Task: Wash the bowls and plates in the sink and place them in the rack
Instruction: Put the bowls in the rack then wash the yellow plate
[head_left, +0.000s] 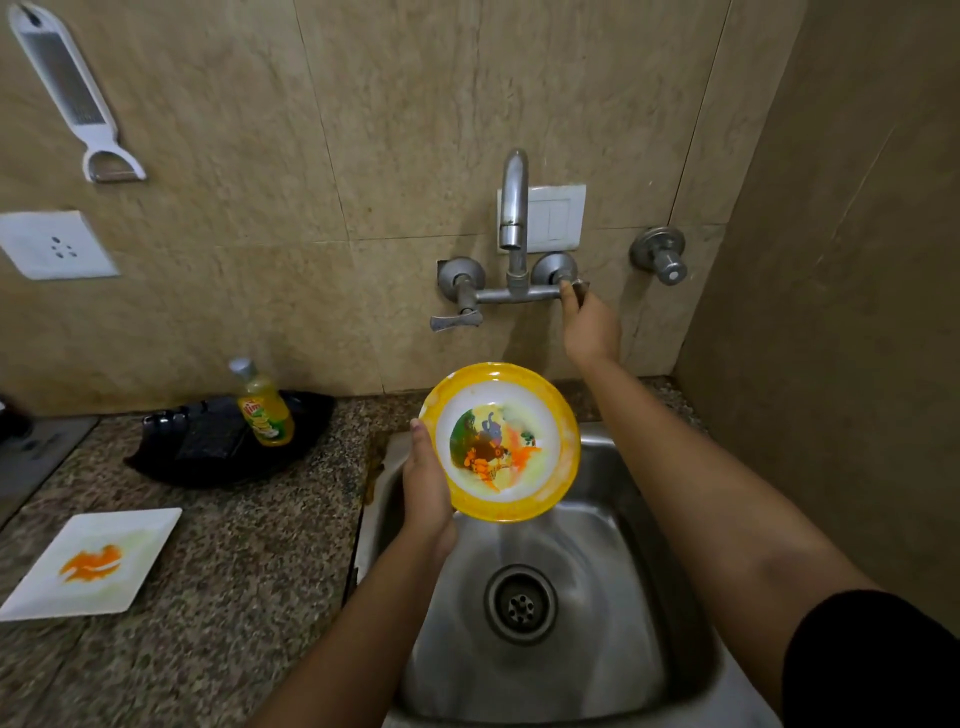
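Observation:
My left hand (426, 483) grips a yellow-rimmed bowl (501, 441) with a cartoon print by its left edge, tilted up above the steel sink (613, 597). Stains show inside the bowl. My right hand (589, 325) reaches to the wall and holds the right tap handle (579, 285) of the faucet (514, 208). A little water runs over the sink floor below the bowl. A square white plate (93, 564) smeared with orange sauce lies on the granite counter at the left.
A yellow dish-soap bottle (262, 408) stands on a black tray (228, 441) with a dark scrubber behind the counter. A second tap handle (457, 319) and a separate valve (662, 257) are on the tiled wall. A grater (67, 93) hangs top left.

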